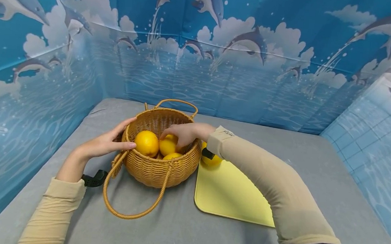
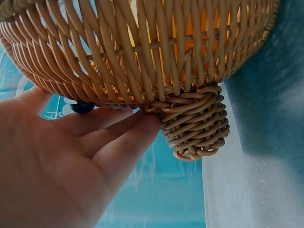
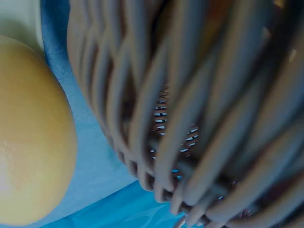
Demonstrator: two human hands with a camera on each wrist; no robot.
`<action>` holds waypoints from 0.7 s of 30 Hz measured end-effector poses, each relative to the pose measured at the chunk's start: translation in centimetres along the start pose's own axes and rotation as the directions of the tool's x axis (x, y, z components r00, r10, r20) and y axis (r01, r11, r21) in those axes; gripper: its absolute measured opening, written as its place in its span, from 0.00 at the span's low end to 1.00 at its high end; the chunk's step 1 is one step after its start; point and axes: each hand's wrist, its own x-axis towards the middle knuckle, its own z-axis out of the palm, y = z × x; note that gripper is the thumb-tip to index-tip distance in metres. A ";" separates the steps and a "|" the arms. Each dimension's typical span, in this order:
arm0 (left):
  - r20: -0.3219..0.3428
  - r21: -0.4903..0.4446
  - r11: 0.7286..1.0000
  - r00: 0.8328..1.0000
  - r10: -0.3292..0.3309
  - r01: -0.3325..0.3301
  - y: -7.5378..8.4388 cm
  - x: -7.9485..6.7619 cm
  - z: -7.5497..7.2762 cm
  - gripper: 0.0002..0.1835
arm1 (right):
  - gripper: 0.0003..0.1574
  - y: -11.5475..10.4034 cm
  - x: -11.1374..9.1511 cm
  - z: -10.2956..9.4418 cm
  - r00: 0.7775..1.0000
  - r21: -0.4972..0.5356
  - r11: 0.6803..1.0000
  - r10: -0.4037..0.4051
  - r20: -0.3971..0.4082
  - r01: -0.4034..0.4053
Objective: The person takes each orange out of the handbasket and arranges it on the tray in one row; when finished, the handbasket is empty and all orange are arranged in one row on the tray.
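Note:
A round wicker basket stands on the grey surface with several oranges in it. One orange sits at the left inside, and another shows only its top near the front rim. My left hand holds the basket's left side, thumb at the rim and fingers against the outer weave, as the left wrist view shows. Reaching over the right rim, my right hand grips an orange inside the basket; its fingertips are partly hidden. Outside, close to the basket's right wall, lies another orange, partly behind my right wrist.
A yellow mat with rounded corners lies right of the basket, under my right forearm. One basket handle hangs down in front; the other handle stands up at the back. Dolphin-printed curtains enclose the back and sides.

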 end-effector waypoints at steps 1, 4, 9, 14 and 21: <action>0.000 -0.002 1.000 1.000 -0.002 0.002 0.0 0.0 0.0 0.44 | 0.40 0.0 0.1 0.0 1.000 -0.005 1.000 0.000 0.005 0.000; -0.002 -0.004 1.000 1.000 -0.004 0.004 -0.1 0.0 0.1 0.44 | 0.41 0.0 0.3 -0.1 1.000 -0.016 1.000 0.012 0.010 -0.012; -0.010 -0.005 1.000 1.000 -0.005 0.005 -0.1 -0.1 0.0 0.44 | 0.43 0.2 0.9 0.0 1.000 -0.029 0.999 0.029 0.005 -0.029; -0.008 -0.006 1.000 1.000 -0.002 0.002 -0.2 -0.1 0.0 0.44 | 0.47 0.5 1.7 0.4 1.000 -0.049 0.999 0.018 0.012 -0.017; -0.004 -0.003 1.000 1.000 0.000 0.000 -0.2 0.0 0.1 0.43 | 0.47 0.9 2.1 0.7 1.000 -0.065 0.998 0.002 0.007 -0.001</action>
